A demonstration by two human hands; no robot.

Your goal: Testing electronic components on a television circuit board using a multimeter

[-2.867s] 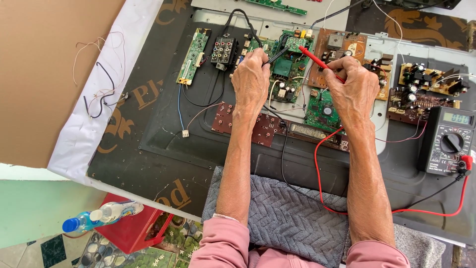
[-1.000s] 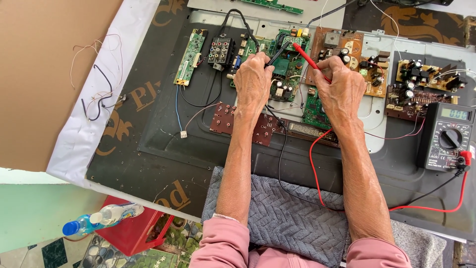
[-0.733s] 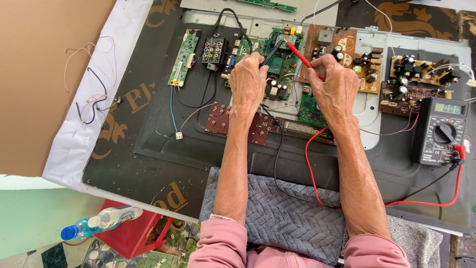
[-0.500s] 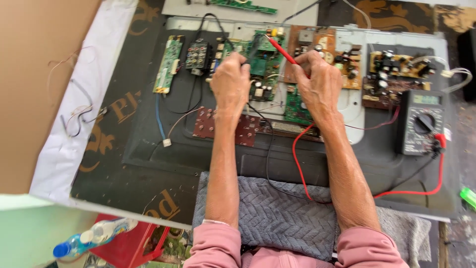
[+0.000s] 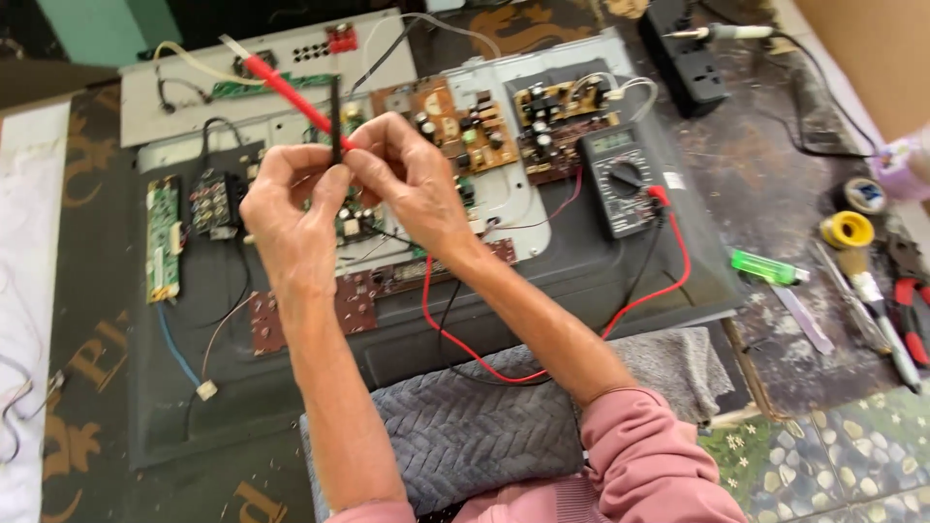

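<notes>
Lifted off the circuit boards (image 5: pixel 455 121) since half a second ago, both probes are now held together above them. A red probe (image 5: pixel 286 89) is pinched in the right hand (image 5: pixel 412 179), its long axis slanting up-left; a black probe (image 5: pixel 335 116) is gripped upright by the left hand (image 5: pixel 291 208). Both tips are hidden by fingers. A multimeter (image 5: pixel 620 179) lies to the right, nearer the right hand.

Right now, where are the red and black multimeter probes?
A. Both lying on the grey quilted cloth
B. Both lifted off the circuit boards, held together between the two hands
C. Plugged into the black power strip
B: the left hand and right hand pinch the red probe and black probe together above the boards.
</notes>
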